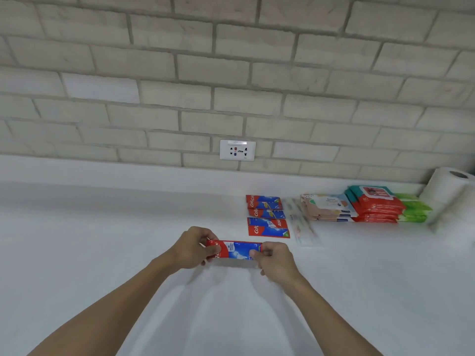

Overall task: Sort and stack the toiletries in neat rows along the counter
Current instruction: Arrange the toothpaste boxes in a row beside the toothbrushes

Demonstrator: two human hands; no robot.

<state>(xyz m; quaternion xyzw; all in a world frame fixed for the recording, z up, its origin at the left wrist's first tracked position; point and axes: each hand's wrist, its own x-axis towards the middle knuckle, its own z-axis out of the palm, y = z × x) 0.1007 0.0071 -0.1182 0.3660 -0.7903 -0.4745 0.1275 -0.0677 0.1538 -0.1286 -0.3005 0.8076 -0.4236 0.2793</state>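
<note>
The left hand [191,249] and right hand [273,255] pinch one toothpaste pack [239,249]; four other packs [267,217] lie on the white desk [102,227]; brick wall [231,73] behind.

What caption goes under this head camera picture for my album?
Left hand and right hand hold a toothpaste pack at the white counter, near stacked Colgate packs and wipe packs.

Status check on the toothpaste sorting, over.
Gripping: left hand and right hand hold the toothpaste box by its ends. Box over the counter, short of the toothpaste row. Nothing between them.
</note>
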